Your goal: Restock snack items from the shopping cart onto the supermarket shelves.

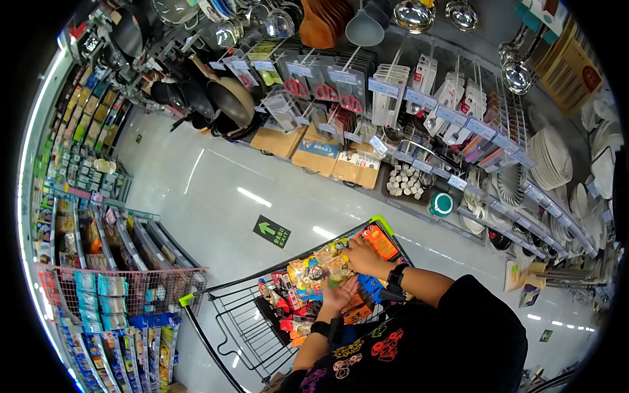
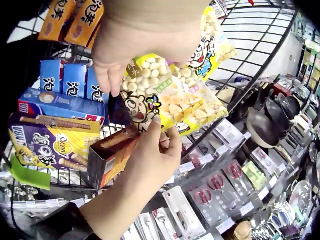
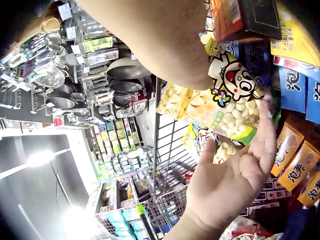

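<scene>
A yellow snack bag with a cartoon face lies tilted over the cart's contents. My right hand pinches its edge, thumb on top and fingers bent, beside a dark-and-orange box. Palm up, my left hand is at the bag's other side, its fingers stretched along the edge; the left wrist view shows it large at the top. Another yellow bag lies close by.
The wire cart also holds blue boxes, orange packs and a yellow-purple box. Shelves with pans and utensils run along the far side. A pink wire basket and snack racks stand at the left.
</scene>
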Demonstrator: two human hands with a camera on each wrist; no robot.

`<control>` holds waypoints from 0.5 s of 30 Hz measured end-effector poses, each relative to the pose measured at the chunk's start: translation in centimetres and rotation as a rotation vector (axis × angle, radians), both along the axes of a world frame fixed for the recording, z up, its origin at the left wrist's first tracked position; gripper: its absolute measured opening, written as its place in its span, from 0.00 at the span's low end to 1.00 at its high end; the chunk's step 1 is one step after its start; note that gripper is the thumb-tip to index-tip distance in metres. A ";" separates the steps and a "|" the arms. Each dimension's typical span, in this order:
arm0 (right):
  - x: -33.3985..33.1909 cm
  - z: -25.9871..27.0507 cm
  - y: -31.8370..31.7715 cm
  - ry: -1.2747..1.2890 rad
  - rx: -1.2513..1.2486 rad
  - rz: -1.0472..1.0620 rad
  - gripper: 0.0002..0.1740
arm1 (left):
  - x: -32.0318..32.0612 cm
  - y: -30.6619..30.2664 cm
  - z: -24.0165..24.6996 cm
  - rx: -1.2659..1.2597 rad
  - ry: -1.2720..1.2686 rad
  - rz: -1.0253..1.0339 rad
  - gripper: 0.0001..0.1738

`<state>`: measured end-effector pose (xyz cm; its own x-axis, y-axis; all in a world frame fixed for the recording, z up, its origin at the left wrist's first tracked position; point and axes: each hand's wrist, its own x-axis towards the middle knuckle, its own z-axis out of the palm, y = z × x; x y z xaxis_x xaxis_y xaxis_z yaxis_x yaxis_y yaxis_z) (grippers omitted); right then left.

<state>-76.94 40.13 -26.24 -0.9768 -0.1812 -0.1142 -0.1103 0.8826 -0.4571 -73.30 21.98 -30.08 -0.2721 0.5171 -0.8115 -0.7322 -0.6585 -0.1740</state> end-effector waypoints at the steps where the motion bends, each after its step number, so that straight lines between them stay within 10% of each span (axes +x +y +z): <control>1: -0.2 -0.3 0.1 0.008 -0.016 0.000 0.20 | -0.1 0.0 0.0 -0.020 0.002 -0.017 0.51; 15: 0.6 1.7 1.2 0.132 -0.089 0.445 0.08 | 0.4 0.8 0.0 -0.088 0.042 -0.113 0.49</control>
<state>-76.29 41.33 -24.57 -0.8072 -0.5888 0.0408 -0.5312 0.6946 -0.4852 -72.86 22.77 -30.08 -0.2507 0.4733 -0.8445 -0.8078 -0.5830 -0.0869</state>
